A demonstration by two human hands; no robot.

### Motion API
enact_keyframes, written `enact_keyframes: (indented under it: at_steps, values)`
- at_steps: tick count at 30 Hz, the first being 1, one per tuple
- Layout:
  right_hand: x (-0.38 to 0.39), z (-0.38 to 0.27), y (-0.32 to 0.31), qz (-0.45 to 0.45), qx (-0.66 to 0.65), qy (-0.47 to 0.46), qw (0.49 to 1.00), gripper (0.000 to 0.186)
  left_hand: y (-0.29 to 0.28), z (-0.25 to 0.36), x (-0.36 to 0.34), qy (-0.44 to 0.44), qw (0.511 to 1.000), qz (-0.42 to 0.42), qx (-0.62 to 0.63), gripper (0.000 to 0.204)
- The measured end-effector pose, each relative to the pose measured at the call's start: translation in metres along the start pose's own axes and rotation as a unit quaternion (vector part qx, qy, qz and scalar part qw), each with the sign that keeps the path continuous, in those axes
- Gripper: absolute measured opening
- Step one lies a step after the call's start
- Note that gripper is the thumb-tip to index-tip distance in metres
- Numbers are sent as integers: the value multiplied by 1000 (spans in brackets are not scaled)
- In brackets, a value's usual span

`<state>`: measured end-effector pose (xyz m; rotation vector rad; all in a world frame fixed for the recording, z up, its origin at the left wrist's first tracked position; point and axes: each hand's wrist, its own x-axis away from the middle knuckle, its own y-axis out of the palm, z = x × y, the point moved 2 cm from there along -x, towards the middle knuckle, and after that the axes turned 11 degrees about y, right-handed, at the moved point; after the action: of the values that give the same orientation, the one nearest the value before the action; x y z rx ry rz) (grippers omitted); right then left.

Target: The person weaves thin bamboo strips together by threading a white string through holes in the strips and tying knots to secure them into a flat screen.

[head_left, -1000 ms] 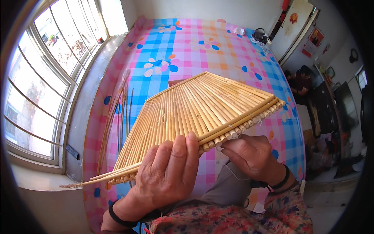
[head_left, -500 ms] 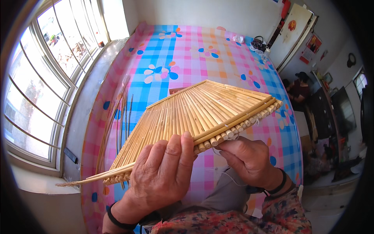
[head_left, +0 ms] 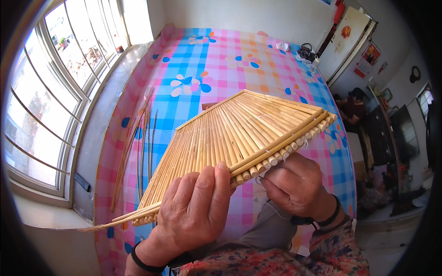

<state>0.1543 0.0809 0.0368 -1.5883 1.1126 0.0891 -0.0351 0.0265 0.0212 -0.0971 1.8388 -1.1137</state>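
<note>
A panel of straw-coloured stalks (head_left: pixel 209 142), laid side by side and bound along the edges, is held tilted in front of me. My left hand (head_left: pixel 191 207) grips its near edge, fingers on top and thumb hidden beneath. Two thin stalks (head_left: pixel 138 214) lie along that edge and stick out left, ending in a frayed tip. Under the row of cut stalk ends (head_left: pixel 274 161), my right hand (head_left: pixel 294 184) is closed in a pinch. A small glint shows at its fingertips, but what they hold is too small to name. A bit of white thread (head_left: pixel 305 144) hangs at the panel's right edge.
A checked, flowered sheet (head_left: pixel 230 50) covers the broad surface ahead. Loose long stalks (head_left: pixel 133 152) lie on its left, beside a barred window (head_left: pixel 55 101). A black bag (head_left: pixel 305 51) sits at the far right. Another person (head_left: pixel 353 106) is off to the right.
The panel has shifted slightly up and to the right, with my left hand moving along. My right hand has moved a little right, and the white thread below it no longer shows.
</note>
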Motion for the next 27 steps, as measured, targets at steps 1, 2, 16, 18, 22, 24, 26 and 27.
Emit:
enact_keyframes:
  at_steps: [1, 2, 16, 18, 22, 24, 26, 27]
  values:
    - [-1, 0, 0, -1, -9, -19, 1000, 15, -1, 1, 1, -14, 1000, -2, 6, 41]
    - [0, 1, -1, -2, -9, -18, 1000, 15, -1, 2, 2, -14, 1000, -2, 8, 41]
    - [23, 0, -17, -120, 137, -32, 983, 20, 8, 13, 8, 52, 999, 9, -11, 29]
    - [28, -3, -15, -95, 170, -36, 980, 23, 8, 17, 7, 57, 998, 12, -12, 28]
    - [36, -10, -17, -68, 210, -40, 975, 26, 11, 24, 8, 72, 997, -2, -1, 25]
    - [36, -11, -19, -75, 216, -35, 973, 25, 13, 24, 8, 69, 997, 13, -5, 24]
    - [33, -10, -18, -77, 219, -35, 972, 24, 13, 24, 6, 69, 997, 27, -16, 24]
    - [32, -10, -16, -71, 215, -49, 973, 21, 13, 23, 5, 67, 997, 24, -18, 23]
